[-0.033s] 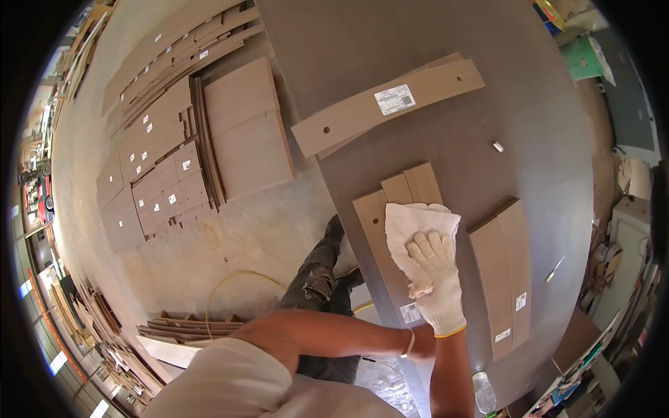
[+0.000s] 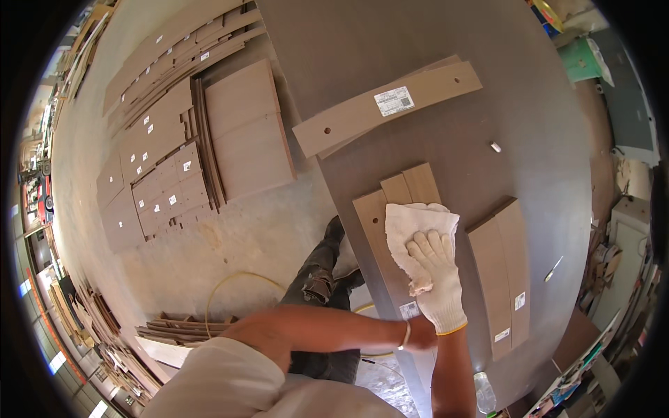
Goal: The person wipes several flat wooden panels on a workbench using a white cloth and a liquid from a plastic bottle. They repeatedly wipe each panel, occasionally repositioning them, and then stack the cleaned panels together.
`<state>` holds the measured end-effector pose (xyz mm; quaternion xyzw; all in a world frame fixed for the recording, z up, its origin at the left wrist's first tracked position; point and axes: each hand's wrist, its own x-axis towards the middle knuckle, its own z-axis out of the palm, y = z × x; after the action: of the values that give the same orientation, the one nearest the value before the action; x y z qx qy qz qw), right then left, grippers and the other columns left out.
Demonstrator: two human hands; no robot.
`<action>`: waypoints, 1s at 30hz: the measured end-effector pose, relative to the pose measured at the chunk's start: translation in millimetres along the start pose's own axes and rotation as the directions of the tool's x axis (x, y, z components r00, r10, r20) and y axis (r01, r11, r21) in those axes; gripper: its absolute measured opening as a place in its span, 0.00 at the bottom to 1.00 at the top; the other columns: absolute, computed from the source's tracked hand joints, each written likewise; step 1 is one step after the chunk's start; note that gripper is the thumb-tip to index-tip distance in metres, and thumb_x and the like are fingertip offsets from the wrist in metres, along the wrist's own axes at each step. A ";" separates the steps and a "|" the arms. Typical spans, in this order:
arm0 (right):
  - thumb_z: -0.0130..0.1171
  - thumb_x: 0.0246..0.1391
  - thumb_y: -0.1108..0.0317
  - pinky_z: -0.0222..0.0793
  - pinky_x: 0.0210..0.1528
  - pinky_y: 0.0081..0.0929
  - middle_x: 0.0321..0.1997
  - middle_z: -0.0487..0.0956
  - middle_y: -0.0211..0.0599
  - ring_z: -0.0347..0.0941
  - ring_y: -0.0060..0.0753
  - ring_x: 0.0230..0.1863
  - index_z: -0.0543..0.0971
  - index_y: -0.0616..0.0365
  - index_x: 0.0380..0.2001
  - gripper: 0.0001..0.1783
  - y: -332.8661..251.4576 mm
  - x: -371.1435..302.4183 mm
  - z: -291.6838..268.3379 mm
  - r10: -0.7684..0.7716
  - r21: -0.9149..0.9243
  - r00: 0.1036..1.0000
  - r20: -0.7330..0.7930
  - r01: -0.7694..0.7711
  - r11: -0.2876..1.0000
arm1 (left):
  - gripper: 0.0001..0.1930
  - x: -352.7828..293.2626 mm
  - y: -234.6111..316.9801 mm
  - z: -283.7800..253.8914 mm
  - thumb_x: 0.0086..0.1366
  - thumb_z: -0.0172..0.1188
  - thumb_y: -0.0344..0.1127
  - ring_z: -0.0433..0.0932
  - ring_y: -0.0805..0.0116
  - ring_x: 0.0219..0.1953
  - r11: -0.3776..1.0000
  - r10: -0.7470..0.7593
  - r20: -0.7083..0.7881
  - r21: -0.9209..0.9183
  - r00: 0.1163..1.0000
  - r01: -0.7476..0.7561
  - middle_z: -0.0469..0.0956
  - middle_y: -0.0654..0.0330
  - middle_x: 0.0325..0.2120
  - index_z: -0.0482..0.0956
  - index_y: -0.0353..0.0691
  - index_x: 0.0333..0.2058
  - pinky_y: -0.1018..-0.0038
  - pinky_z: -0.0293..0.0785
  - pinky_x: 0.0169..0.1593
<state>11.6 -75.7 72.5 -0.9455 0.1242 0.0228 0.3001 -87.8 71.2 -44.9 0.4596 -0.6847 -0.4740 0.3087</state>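
Observation:
My right hand (image 2: 437, 268), in a white knit glove with a yellow cuff edge, lies flat on a folded white cloth (image 2: 403, 226). Its fingers are stretched out over the cloth. Under the cloth are narrow brown boards (image 2: 373, 212) lying side by side; one has a round hole and a white label. Reaching across from the left, my left arm ends in my left hand (image 2: 423, 333), close beside the right wrist. That hand's fingers are hidden behind the right wrist, and a pale band circles its wrist.
The large dark tabletop (image 2: 446, 150) carries two labelled boards (image 2: 498, 272) to the right and crossed strips (image 2: 348, 122) farther away. A small white cylinder (image 2: 495, 147), a thin pointed tool (image 2: 554, 269) and a clear bottle (image 2: 483, 391) lie there too. Brown panels (image 2: 247, 125) cover the floor at left.
My left forearm has shifted slightly upward in the view, and its hand sits a little higher beside the right wrist. The right hand and cloth look almost unmoved.

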 end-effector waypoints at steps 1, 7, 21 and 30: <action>0.63 0.45 0.66 0.63 0.70 0.50 0.58 0.79 0.45 0.70 0.59 0.63 0.81 0.60 0.51 0.26 1.1 2.0 -2.1 0.026 -0.027 0.999 0.037 -0.025 0.999 | 0.23 -5.5 -7.3 -37.4 0.78 0.51 0.40 0.74 0.54 0.67 0.974 -0.095 -0.108 -0.214 0.990 0.071 0.75 0.50 0.67 0.73 0.38 0.67 0.62 0.69 0.70; 0.67 0.39 0.56 0.55 0.76 0.53 0.65 0.75 0.45 0.64 0.57 0.70 0.79 0.59 0.56 0.37 -0.4 32.6 42.8 0.030 -0.142 0.989 -0.143 -0.051 0.989 | 0.40 -9.8 -36.4 -110.2 0.77 0.39 0.53 0.44 0.57 0.83 0.834 0.051 0.034 0.548 0.998 -0.061 0.46 0.53 0.82 0.47 0.35 0.79 0.55 0.39 0.84; 0.66 0.47 0.58 0.54 0.78 0.51 0.65 0.78 0.38 0.67 0.48 0.70 0.82 0.56 0.55 0.30 -6.2 111.2 50.1 0.023 -0.096 0.888 -0.459 -0.075 0.993 | 0.47 -10.1 -39.6 -102.5 0.75 0.41 0.62 0.37 0.56 0.84 0.651 0.082 0.149 0.741 0.985 -0.166 0.39 0.52 0.83 0.45 0.33 0.79 0.48 0.28 0.84; 0.62 0.47 0.63 0.64 0.72 0.42 0.54 0.82 0.29 0.72 0.40 0.65 0.85 0.53 0.43 0.18 -16.1 83.5 58.3 -0.060 0.015 0.893 -0.445 0.074 0.997 | 0.41 -14.3 -41.3 -107.3 0.75 0.40 0.58 0.43 0.56 0.84 0.542 0.176 0.046 0.829 0.983 -0.136 0.48 0.54 0.82 0.55 0.37 0.78 0.46 0.32 0.84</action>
<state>98.2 -48.1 24.0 -0.9246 0.1571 -0.2061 0.2794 23.7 39.9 -44.6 0.4979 -0.8581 -0.0567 0.1116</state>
